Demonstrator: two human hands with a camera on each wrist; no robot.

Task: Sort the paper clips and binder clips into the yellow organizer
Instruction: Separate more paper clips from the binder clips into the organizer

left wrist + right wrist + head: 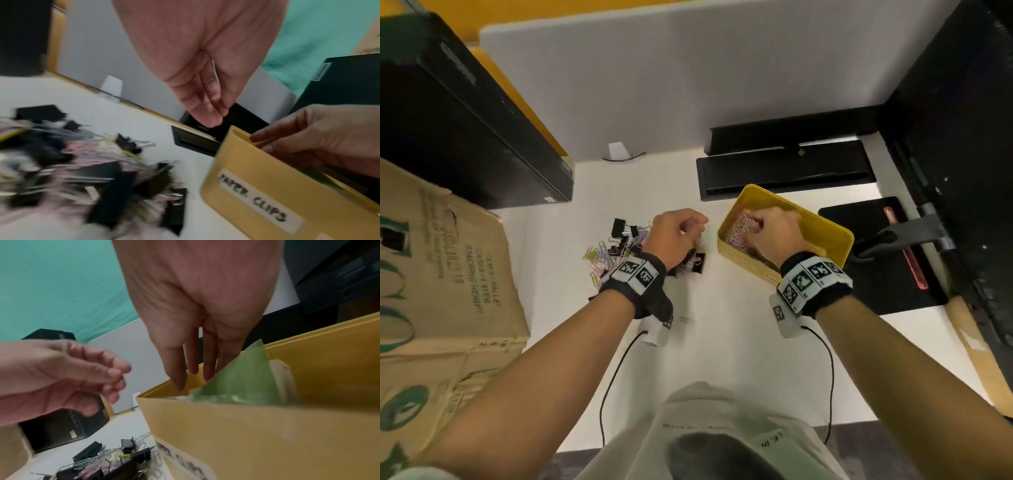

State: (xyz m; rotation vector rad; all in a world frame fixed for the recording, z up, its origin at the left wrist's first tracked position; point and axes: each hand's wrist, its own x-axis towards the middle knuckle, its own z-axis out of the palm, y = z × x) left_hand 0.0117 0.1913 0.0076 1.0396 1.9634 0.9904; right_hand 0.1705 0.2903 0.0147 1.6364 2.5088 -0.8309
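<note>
Head view: yellow organizer (822, 228) sits right of centre on the white worktop (722, 342), long axis running upper left to lower right. Its upper-left compartment holds pastel paper clips (738, 231). Right hand (774, 233) reaches into that compartment, fingers bunched downward; what it holds, if anything, is hidden. Left hand (676, 236) is left of the organizer, above the loose pile (619, 250) of mixed paper clips and black binder clips, fingers curled; cannot tell if it holds anything. Cardboard box (441, 274) at left edge, black case (465, 113) upper left, black trays (784, 171) behind the organizer.

Left wrist view: left hand's fingers (203, 97) hang loosely together, grip looks empty. Organizer wall lower right carries a "PAPER CLIPS" label (259, 203). Pile lower left, blurred.

Right wrist view: right fingers (191, 356) point down, nearly straight, inside the organizer beside a green divider (240, 378). No clip visible in the grip.
</note>
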